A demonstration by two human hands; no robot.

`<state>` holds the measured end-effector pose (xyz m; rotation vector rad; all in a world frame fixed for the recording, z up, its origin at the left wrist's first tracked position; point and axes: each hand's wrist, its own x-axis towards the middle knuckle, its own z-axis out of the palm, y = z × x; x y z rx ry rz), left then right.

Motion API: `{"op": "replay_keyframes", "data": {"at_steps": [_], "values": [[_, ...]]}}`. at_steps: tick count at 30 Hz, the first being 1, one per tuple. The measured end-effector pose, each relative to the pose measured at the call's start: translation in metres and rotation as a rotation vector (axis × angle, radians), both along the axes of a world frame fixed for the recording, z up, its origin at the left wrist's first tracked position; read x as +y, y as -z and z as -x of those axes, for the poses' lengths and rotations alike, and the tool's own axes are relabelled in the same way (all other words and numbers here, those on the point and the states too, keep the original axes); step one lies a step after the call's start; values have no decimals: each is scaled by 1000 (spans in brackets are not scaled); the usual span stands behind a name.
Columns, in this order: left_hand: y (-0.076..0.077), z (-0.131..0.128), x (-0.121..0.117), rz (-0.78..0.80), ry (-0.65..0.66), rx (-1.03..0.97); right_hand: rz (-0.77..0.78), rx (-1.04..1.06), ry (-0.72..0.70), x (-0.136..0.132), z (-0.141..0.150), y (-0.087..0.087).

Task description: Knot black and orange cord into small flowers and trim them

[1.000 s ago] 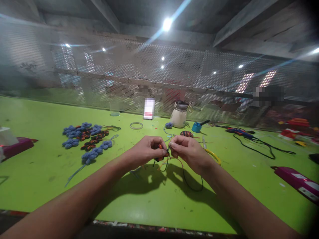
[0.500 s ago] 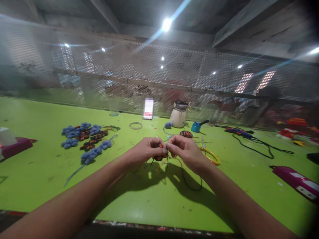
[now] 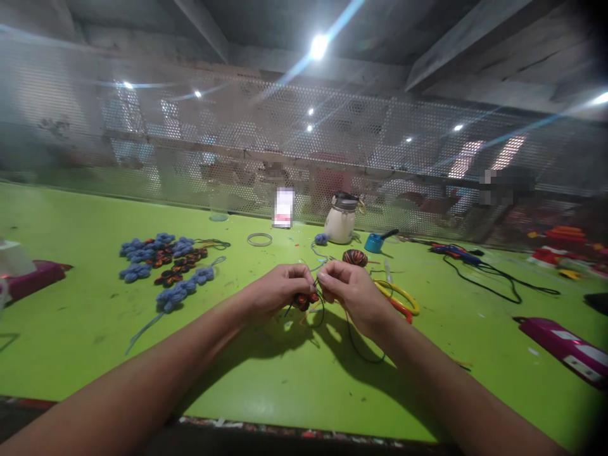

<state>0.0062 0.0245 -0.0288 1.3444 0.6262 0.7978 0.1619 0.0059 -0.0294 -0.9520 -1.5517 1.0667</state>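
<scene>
Yarn piece, frame centre: I see left hand pinching it, right hand pinching dark cord; uneven pull could distort it, loose grip could slip.

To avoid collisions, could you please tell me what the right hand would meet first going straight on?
Probably the left hand, close ahead of the right hand, though depth is unclear.

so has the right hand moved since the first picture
Yes, slightly to the left: against the yellow ring, the right hand sits a little further left, leaving more of that ring uncovered.
</scene>
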Motion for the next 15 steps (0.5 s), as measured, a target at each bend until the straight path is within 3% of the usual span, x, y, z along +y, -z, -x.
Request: {"op": "replay_keyframes", "data": {"at_steps": [7,15], "values": [[2,3,3,-14,57,-49,10,30,41,0,-4,-6],[-3,8,4,-203,15,58,118,177,3,0,-7,-6]]}}
